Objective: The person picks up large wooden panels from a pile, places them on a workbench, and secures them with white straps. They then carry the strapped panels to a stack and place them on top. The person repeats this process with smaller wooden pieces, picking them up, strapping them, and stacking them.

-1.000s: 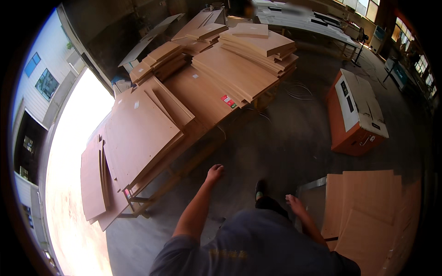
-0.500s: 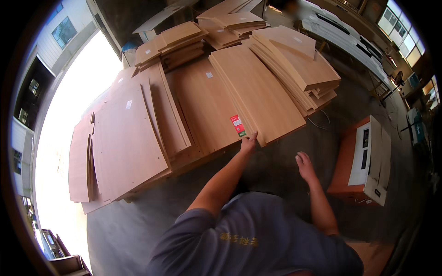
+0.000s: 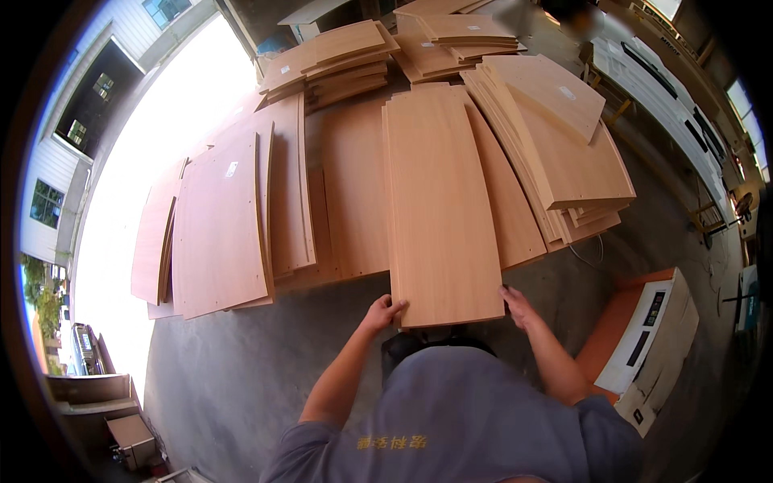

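Note:
A long wood-grain panel (image 3: pixel 441 201) reaches out past the front edge of the table toward my body, its far end still over the other boards. At its near left corner my left hand (image 3: pixel 383 312) is closed round the edge, thumb on top. My right hand (image 3: pixel 518 307) grips the opposite edge near the right corner. Under its left side another board edge shows, but I cannot tell how many boards are held. Beneath and to the right lies another wood panel (image 3: pixel 507 201); to the left is a flat brown board (image 3: pixel 354 193).
Stacked panels (image 3: pixel 555 137) lie at the right, with more boards (image 3: pixel 217 217) at the left and a pile (image 3: pixel 346 60) at the back. An orange-and-white cabinet-like box (image 3: pixel 644 338) stands on the floor at right. A long white bench (image 3: pixel 660 105) runs along the back right.
The panel has been pulled toward me and turned straighter, past the table edge. My right hand has come from free air to its right edge; my left hand moved nearer. The red label is now hidden.

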A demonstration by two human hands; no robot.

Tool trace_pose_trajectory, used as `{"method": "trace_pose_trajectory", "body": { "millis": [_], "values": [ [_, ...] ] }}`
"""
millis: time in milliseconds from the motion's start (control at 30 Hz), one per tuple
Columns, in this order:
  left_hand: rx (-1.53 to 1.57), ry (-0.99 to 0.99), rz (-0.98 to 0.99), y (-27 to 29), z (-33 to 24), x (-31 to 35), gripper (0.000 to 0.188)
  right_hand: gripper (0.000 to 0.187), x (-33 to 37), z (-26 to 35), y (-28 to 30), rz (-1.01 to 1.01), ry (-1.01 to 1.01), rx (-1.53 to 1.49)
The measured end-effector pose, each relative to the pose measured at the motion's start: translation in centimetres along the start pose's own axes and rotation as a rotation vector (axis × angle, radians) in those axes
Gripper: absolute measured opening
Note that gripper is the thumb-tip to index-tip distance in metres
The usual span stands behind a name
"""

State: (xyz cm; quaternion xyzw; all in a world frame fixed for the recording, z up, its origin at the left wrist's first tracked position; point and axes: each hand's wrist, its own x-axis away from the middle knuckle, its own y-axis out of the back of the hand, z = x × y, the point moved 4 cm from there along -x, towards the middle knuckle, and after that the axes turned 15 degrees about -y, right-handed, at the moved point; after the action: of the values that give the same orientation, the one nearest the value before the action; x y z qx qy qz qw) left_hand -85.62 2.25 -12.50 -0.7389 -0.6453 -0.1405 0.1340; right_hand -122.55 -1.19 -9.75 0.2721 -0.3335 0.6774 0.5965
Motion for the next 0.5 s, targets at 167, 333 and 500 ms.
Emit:
{"method": "trace_pose_trajectory", "body": {
  "millis": [167, 333, 500],
  "values": [
    [-0.045, 0.028, -0.536, -1.8, 1.8, 9.4, 0.037, 0.049, 0.9, -6.5, -5.0, 0.006, -0.011, 0.206],
    [-0.003, 0.041, -0.66, -0.8, 5.0, 11.4, 0.037, 0.043, 3.3, -3.8, -8.8, -0.023, 0.161, 0.343],
    [0.137, -0.016, -0.755, 1.9, 9.0, 12.6, 0.04, 0.039, 1.5, -1.3, -13.2, -0.032, 0.227, 0.456]
  ]
}}
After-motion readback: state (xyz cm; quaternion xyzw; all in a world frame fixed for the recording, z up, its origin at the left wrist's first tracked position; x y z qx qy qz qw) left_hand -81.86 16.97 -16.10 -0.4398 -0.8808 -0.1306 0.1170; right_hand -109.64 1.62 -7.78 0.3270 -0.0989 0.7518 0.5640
